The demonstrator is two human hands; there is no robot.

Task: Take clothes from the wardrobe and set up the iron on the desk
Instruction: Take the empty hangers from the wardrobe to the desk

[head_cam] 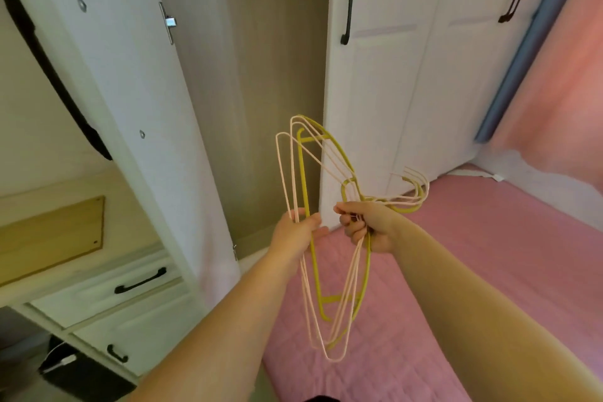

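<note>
Where the right hand (368, 225) curls its fingers (354, 233) round the necks of the bunched hangers (301, 179), the left hand (298, 232) grips their bars; open wardrobe (248, 75) behind, pink bed (489, 254) below.

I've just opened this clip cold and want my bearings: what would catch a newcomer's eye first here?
First, the bunch of empty hangers, pale pink and mustard yellow, held at centre frame: the right hand grips them near the hooks, the left hand holds their bottom bars. Behind them the wardrobe stands open, showing bare wood-grain interior, with a pink bed cover lower right.
</note>
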